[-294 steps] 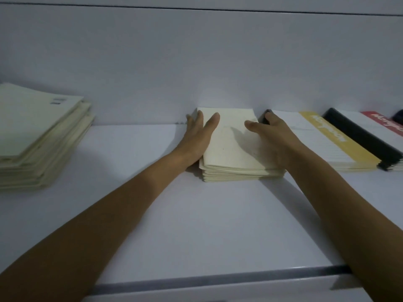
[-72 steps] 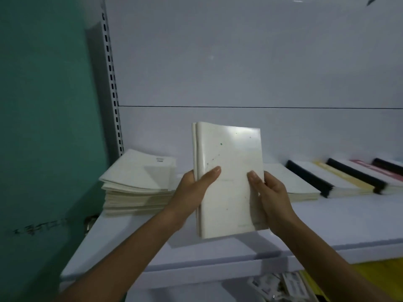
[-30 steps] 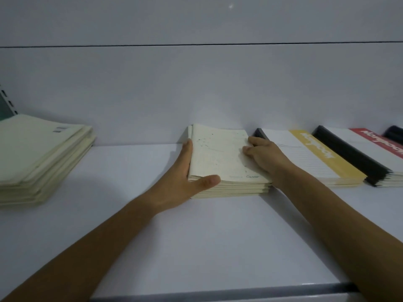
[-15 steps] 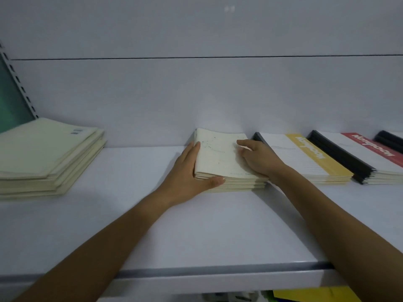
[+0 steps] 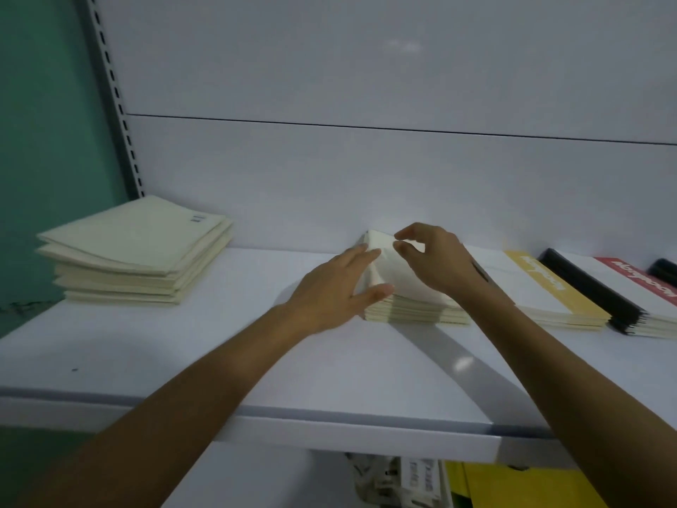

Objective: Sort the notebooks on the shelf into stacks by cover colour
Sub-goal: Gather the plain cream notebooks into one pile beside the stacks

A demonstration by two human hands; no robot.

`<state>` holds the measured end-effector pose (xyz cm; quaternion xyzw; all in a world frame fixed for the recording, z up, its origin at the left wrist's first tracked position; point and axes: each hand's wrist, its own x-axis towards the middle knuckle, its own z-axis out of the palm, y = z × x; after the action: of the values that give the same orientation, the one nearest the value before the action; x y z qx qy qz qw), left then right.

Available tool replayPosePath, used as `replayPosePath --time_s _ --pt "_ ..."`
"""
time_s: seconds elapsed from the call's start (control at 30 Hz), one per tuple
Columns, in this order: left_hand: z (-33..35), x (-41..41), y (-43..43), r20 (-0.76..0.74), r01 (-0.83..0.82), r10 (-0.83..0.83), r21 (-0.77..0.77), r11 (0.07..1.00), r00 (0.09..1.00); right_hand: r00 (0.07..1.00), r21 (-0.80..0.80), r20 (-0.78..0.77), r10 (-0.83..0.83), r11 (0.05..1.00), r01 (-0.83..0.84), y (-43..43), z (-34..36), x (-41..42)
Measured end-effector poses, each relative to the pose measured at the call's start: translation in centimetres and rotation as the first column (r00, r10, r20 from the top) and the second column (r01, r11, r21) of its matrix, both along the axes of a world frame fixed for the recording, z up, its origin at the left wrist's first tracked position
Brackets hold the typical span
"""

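Note:
A short stack of cream notebooks [image 5: 414, 313] lies mid-shelf against the back panel. Its top cream notebook [image 5: 381, 265] is tilted, with its left edge raised off the stack. My left hand [image 5: 337, 291] grips that left edge, fingers on top and thumb underneath. My right hand [image 5: 436, 258] rests over the notebook's right part, its curled thumb and forefinger slightly apart near the far corner. A taller cream stack [image 5: 139, 258] sits at the left end of the shelf. To the right lie a yellow-banded stack [image 5: 549, 291] and a red-banded stack with black spines [image 5: 630, 287].
The white shelf [image 5: 219, 361] has a grey front lip. A slotted upright [image 5: 117, 104] and a green wall [image 5: 44, 122] stand at the left. Another black-spined notebook [image 5: 665, 271] shows at the far right. Yellow items and printed packets [image 5: 414, 478] lie below the shelf.
The top cream notebook, flat on the stack half a second ago, is now tilted up at its left edge. My right hand has lifted its fingers off the cover. The view has pulled back.

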<state>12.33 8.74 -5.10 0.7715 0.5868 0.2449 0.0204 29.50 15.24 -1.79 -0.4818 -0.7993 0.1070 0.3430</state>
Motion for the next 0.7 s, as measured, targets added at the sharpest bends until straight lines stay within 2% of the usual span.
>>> replayPosePath --time_s 0.17,0.3,0.37,0.5,0.7 --pt "2.5 -6.1 -2.7 0.025 -0.091 0.088 0.134 0.987 0.996 0.983 0.114 -0.124 0.137 0.986 -0.123 -3.1 0.2 -5.4" --pt "3.2 -11.9 -6.4 0.118 -0.159 0.144 0.123 0.98 0.982 0.953 0.148 -0.167 0.254 0.962 -0.231 -5.7 0.2 -11.4" --pt "2.8 -14.9 -8.8 0.243 -0.175 0.149 0.09 0.98 0.958 0.94 0.137 -0.15 0.305 0.948 -0.286 -6.9 0.0 -14.8" --pt "1.1 -21.7 -14.0 0.525 -0.213 0.172 0.018 0.977 0.834 0.924 0.171 -0.117 0.364 0.924 -0.343 -9.2 -0.6 -21.9" --pt "-1.0 -28.5 -19.5 0.671 -0.232 0.183 -0.017 0.973 0.719 0.936 0.289 0.083 0.341 0.891 -0.35 -11.9 0.5 -32.1"
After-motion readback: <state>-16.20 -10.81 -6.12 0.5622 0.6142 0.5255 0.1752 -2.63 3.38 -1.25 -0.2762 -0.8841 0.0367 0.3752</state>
